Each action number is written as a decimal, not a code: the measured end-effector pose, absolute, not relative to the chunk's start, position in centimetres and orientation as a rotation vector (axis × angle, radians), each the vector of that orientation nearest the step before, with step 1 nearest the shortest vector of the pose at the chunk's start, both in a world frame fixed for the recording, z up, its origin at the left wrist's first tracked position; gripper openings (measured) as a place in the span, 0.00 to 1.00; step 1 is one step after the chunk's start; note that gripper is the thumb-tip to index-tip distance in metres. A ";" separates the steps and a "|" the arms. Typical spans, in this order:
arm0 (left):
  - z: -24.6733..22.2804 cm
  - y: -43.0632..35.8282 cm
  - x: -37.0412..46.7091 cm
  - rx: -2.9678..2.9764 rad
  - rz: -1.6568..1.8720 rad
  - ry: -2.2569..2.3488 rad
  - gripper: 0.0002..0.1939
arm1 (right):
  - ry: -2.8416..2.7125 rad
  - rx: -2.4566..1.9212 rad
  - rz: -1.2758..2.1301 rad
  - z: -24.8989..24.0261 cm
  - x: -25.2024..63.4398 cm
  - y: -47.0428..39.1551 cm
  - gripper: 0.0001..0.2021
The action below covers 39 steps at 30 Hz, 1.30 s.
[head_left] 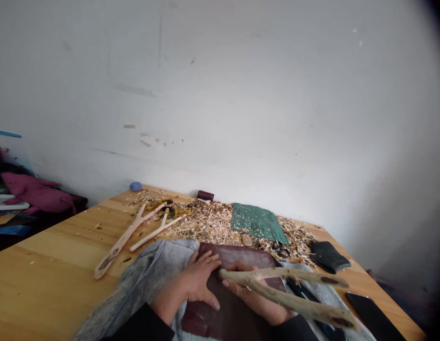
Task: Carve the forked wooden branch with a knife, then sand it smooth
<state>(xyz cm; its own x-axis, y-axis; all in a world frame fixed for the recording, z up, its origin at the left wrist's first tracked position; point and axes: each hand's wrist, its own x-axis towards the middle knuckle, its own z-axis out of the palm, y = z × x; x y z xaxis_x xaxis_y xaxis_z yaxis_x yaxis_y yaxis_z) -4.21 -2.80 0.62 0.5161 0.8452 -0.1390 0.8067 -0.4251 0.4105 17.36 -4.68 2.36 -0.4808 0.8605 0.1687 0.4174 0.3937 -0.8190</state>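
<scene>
My right hand [257, 298] is closed around the joined end of a peeled forked stick [294, 273], whose two prongs point right. That joined end rests on or just over a dark red sheet [220, 312] that looks like sandpaper. Fingers spread, my left hand [200, 282] lies flat on the left part of this sheet and holds nothing. Beneath the sheet is a grey cloth [145, 272]. Dark-handled tools [301, 289], partly hidden by the prongs, lie on the cloth at right.
Two more forked sticks [123, 239] lie at left on the wooden table [45, 279]. Wood shavings [212, 220] cover its back, with a green sheet [258, 222] and a dark red roll [205, 195]. A black pouch-like item [328, 256] and a phone [374, 315] are at right.
</scene>
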 end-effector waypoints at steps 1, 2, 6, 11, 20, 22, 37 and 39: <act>0.6 -2.8 -4.2 2.330 0.127 1.359 0.56 | -2.091 -1.044 1.014 2.6 17.3 -5.0 0.15; 0.6 -2.9 -4.2 2.326 0.131 1.361 0.56 | -2.115 -1.004 1.069 2.8 17.3 -5.2 0.15; 0.6 -2.9 -4.3 2.331 0.130 1.370 0.57 | -2.068 -1.064 1.284 3.1 18.5 -4.8 0.12; 0.5 -2.8 -4.2 2.350 0.106 1.359 0.57 | -1.872 -1.255 0.843 1.9 20.1 -2.6 0.12; 1.0 -3.0 -4.2 2.341 0.104 1.369 0.56 | -2.101 -0.993 1.088 2.3 18.1 -4.5 0.13; 0.8 -3.0 -4.2 2.348 0.107 1.366 0.56 | -2.088 -0.966 1.222 2.8 18.6 -4.5 0.12; 0.7 -3.0 -4.2 2.344 0.108 1.366 0.57 | -2.173 -1.041 0.971 2.8 18.2 -4.5 0.12; 0.7 -3.0 -4.2 2.340 0.108 1.375 0.56 | -2.187 -0.978 1.096 3.2 18.4 -4.8 0.13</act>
